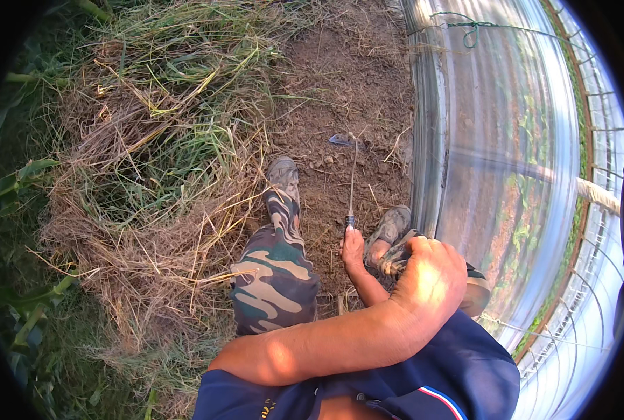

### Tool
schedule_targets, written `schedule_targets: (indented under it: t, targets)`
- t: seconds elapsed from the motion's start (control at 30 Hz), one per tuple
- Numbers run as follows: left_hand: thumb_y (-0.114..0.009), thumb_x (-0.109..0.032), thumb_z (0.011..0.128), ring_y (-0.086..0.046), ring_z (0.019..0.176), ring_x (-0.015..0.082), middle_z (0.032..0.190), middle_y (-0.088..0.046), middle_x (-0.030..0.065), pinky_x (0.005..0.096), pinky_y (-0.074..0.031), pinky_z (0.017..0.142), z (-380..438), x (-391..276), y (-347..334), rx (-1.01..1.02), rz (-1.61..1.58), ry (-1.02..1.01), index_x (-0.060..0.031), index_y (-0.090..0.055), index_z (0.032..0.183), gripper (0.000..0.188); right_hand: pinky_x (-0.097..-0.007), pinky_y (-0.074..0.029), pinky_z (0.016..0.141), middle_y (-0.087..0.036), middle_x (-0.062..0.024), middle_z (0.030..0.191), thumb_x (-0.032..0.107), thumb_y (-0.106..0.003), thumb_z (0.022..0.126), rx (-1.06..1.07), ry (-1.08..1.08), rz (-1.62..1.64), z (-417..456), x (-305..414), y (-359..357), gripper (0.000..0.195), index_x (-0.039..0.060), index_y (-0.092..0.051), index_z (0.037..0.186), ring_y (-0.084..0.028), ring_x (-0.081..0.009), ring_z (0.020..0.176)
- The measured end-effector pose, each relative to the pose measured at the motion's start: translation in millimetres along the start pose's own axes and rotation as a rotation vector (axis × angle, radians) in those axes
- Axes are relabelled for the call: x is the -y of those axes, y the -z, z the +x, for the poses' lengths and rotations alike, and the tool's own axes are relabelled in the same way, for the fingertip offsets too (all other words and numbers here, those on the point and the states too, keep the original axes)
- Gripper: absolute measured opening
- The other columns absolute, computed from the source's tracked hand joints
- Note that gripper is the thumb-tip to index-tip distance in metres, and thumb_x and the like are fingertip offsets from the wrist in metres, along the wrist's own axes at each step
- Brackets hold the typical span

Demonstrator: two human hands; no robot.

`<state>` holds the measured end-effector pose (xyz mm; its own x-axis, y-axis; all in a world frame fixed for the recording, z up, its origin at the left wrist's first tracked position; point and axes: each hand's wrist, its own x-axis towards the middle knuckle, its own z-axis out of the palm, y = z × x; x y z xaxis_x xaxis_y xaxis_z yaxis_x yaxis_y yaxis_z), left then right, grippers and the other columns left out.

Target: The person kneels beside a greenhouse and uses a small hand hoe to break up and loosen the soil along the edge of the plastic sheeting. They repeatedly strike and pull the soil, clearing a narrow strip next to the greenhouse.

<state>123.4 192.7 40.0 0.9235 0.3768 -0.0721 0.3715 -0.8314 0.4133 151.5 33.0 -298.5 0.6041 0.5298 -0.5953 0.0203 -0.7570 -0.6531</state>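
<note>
My right hand (353, 247) is closed around the dark grip of a hoe-like hand tool (352, 181). Its thin shaft points away from me, and its dark metal blade (343, 140) lies on the brown soil. My left arm crosses over my right forearm. At my right lower leg, my left hand (432, 265) is curled on the bunched camouflage trouser leg (396, 259); most of its fingers are hidden. Bare skin shows above the right shoe (391, 223). The left shoe (283, 173) stands on soil beside the straw.
A thick heap of cut grass and straw (159, 173) lies on the left, with green leafy plants (23, 184) beyond it. Close on the right runs a wall of clear plastic film (501, 131), with a green cord (472, 25) tied across it. Plants show behind the film.
</note>
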Motion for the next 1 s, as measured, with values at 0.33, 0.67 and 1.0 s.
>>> schedule_targets:
  t: [0.33,0.67,1.0]
  targets:
    - [-0.062,-0.017,0.070,-0.059,0.072,0.0198,0.075,-0.058,0.0062,0.0358,-0.043,0.064,1.8,-5.9,8.8,0.182,-0.163,0.007,-0.0044,-0.064,0.087,0.021,-0.0282,-0.033,0.034,-0.045,-0.0029,0.057,0.044,-0.041,0.092,-0.053,-0.117,0.273,121.0,54.9,-5.1,0.037,0.0091,-0.043,0.080,-0.042,-0.0138,0.039]
    - [-0.059,-0.021,0.069,-0.053,0.066,0.0160,0.069,-0.052,0.0025,0.0320,-0.036,0.056,2.9,-6.1,-9.4,-0.027,-0.105,0.047,-0.0097,-0.060,0.074,0.013,-0.0375,-0.039,0.049,-0.050,-0.0117,0.060,0.036,-0.043,0.094,-0.018,0.262,-0.049,199.9,105.5,-51.2,0.037,0.0023,-0.049,0.081,-0.050,-0.0255,0.052]
    - [-0.060,-0.020,0.065,-0.052,0.062,0.0154,0.065,-0.051,0.0022,0.0314,-0.035,0.055,8.0,1.5,-12.7,-0.063,-0.112,0.057,-0.0082,-0.058,0.071,0.013,-0.0447,-0.041,0.063,-0.057,-0.0214,0.072,0.038,-0.043,0.092,-0.034,0.248,-0.066,175.5,136.2,-64.2,0.042,-0.0003,-0.054,0.081,-0.055,-0.0387,0.070]
